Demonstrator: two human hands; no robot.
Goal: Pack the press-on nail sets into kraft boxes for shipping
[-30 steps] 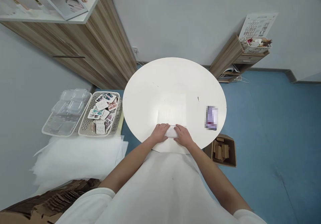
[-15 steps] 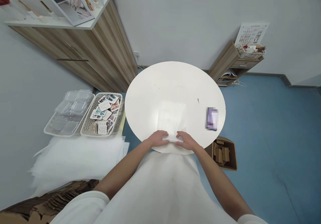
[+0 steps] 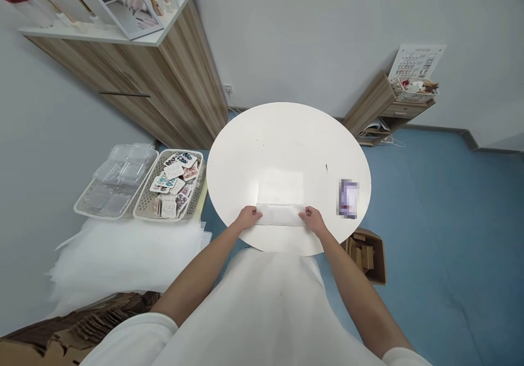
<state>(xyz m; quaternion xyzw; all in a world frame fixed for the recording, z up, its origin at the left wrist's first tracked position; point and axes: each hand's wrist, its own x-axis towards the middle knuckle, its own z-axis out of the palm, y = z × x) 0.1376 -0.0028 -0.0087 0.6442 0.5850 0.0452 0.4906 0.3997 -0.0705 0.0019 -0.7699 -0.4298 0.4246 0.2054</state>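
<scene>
A thin translucent white packing sheet (image 3: 280, 187) lies on the round white table (image 3: 282, 131), close to its near edge. Its near part is folded into a flat band (image 3: 281, 215). My left hand (image 3: 248, 217) pinches the band's left end between thumb and fingers. At the opposite end my right hand (image 3: 313, 219) pinches it the same way. Whether anything lies inside the fold cannot be made out.
Left of the table stand a basket of carded nail sets (image 3: 167, 216), a basket of clear plastic boxes (image 3: 110, 191) and a stack of white sheets (image 3: 135, 254). A blurred purple item (image 3: 347, 198) lies on the table's right; below is a cardboard box (image 3: 379, 262).
My hands have moved apart to the two ends of the sheet's near part. What was a narrow bunched roll between them is now a wider, flat folded band. The view has shifted slightly.
</scene>
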